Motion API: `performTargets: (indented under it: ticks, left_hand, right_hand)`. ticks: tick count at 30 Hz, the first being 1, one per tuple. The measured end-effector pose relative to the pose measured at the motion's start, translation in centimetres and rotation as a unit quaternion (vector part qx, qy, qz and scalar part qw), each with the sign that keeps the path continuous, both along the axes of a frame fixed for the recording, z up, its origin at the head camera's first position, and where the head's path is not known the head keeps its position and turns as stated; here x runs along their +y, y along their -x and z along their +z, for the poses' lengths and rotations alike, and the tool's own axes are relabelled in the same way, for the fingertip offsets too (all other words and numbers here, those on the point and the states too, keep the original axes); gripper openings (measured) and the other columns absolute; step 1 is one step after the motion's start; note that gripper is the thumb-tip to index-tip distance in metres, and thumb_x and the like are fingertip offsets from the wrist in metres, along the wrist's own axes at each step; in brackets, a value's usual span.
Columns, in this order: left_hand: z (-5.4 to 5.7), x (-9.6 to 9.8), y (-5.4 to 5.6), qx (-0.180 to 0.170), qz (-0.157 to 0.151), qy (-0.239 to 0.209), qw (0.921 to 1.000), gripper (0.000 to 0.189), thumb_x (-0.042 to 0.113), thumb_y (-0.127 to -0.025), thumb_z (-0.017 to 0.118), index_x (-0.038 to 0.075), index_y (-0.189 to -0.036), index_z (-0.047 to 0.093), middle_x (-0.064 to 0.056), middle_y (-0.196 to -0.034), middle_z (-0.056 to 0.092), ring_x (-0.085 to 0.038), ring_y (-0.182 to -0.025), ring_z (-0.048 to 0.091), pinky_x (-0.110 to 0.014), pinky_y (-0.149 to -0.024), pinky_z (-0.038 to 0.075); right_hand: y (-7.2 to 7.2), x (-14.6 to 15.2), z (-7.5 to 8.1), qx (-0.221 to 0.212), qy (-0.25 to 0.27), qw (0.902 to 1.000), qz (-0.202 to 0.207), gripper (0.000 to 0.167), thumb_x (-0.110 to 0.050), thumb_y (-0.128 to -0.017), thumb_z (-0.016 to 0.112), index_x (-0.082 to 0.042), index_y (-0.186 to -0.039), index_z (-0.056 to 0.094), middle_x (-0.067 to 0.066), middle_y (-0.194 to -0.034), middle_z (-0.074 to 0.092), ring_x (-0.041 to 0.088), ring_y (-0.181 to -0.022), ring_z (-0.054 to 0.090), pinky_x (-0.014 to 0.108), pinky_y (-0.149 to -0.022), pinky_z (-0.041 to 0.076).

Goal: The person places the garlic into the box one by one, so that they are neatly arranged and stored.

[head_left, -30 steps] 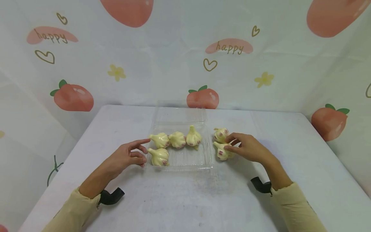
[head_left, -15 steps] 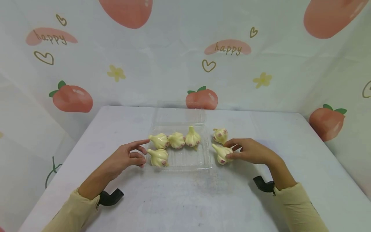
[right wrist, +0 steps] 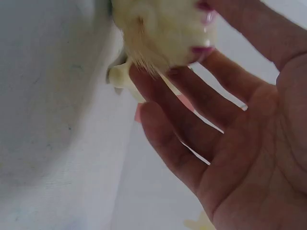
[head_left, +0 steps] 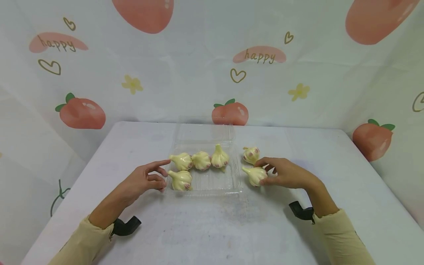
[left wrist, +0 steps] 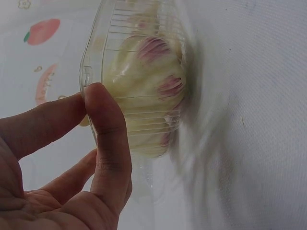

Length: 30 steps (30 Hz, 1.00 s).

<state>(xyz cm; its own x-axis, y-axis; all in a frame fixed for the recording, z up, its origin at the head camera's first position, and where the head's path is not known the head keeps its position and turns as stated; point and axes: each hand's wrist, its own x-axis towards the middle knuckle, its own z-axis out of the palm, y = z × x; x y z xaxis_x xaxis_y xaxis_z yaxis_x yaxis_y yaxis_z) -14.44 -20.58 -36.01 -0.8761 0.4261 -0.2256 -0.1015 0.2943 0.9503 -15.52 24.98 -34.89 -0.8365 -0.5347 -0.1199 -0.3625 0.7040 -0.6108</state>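
Note:
My left hand (head_left: 142, 180) pinches the left rim of a clear plastic clamshell box (head_left: 215, 182) that lies with its lid folded back. In the left wrist view, thumb and fingertips meet at the box wall (left wrist: 87, 67), and a garlic bulb (left wrist: 144, 81) shows through it. Several garlic bulbs sit inside: a row at the back and one garlic bulb (head_left: 181, 180) at the front left. To the right of the box, my right hand (head_left: 286, 173) grips a pale garlic bulb (head_left: 255, 176) with purple marks, stem pointing left. Its root tuft (right wrist: 144, 52) faces the right wrist camera.
Another garlic bulb (head_left: 251, 155) lies just behind the gripped one, right of the box. The transparent lid (head_left: 203, 132) reaches back toward the table's far edge. A printed cloth backdrop (head_left: 185, 73) hangs behind the white table (head_left: 192, 232).
My right hand has moved slightly toward the front with the garlic bulb, away from the one behind it. The bulb has turned so its stem points more to the left. The left hand stays put.

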Motion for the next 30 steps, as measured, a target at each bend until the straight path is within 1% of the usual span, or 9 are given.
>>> performTargets:
  ticks: [3,9,13,19,24,30]
  left_hand:
    - [-0.1,0.0,0.0,0.001,-0.001,0.003,1.0,0.076,0.003,-0.088,0.069,0.0,-0.154,0.032,-0.018,-0.114,0.048,-0.012,-0.082,0.067,-0.03,-0.076,0.06]
    - [-0.2,-0.1,0.1,0.004,-0.004,0.002,1.0,0.074,0.002,-0.089,0.068,-0.001,-0.154,0.031,-0.017,-0.113,0.048,-0.011,-0.082,0.067,-0.03,-0.076,0.06]
    - [-0.2,0.0,0.1,0.002,-0.004,0.001,1.0,0.073,0.001,-0.089,0.068,-0.001,-0.153,0.032,-0.016,-0.112,0.048,-0.01,-0.08,0.067,-0.031,-0.076,0.06]
    - [-0.2,-0.1,0.1,0.001,-0.003,0.001,1.0,0.073,0.001,-0.089,0.067,0.0,-0.153,0.032,-0.017,-0.113,0.048,-0.009,-0.08,0.067,-0.031,-0.076,0.06]
    - [-0.1,0.0,0.1,0.0,-0.002,-0.003,1.0,0.074,0.001,-0.089,0.068,0.0,-0.154,0.032,-0.015,-0.112,0.048,-0.009,-0.081,0.066,-0.03,-0.076,0.06]
    - [0.1,0.0,0.0,-0.001,-0.002,-0.008,1.0,0.074,0.001,-0.089,0.068,0.001,-0.154,0.032,-0.015,-0.111,0.048,-0.008,-0.082,0.066,-0.03,-0.076,0.06]
  right_hand:
    - [0.2,0.0,-0.1,0.013,0.01,0.9998,-0.011,0.047,-0.031,-0.085,0.079,-0.014,-0.124,0.059,0.002,-0.122,0.065,0.026,-0.111,0.064,0.048,-0.091,0.053]
    - [0.4,-0.2,-0.4,0.015,0.019,0.9989,-0.039,0.044,-0.028,-0.082,0.082,-0.013,-0.115,0.056,0.003,-0.118,0.064,0.028,-0.115,0.064,0.049,-0.094,0.052]
    - [0.5,-0.2,-0.7,0.023,0.028,0.9983,-0.046,0.044,-0.027,-0.08,0.084,-0.014,-0.111,0.057,0.001,-0.114,0.065,0.027,-0.112,0.065,0.047,-0.093,0.052]
    - [0.6,-0.1,-1.0,0.025,0.028,0.9981,-0.05,0.046,-0.03,-0.077,0.087,-0.017,-0.111,0.059,-0.002,-0.113,0.065,0.025,-0.112,0.064,0.044,-0.092,0.052]
    - [0.7,0.0,-1.0,0.025,0.028,0.9985,-0.039,0.044,-0.028,-0.077,0.087,-0.022,-0.11,0.059,-0.006,-0.114,0.065,0.02,-0.111,0.064,0.041,-0.092,0.054]
    - [0.8,0.5,-1.0,0.037,0.039,0.9985,-0.002,0.04,-0.024,-0.078,0.086,-0.023,-0.106,0.059,-0.01,-0.114,0.066,0.013,-0.109,0.063,0.037,-0.091,0.055]
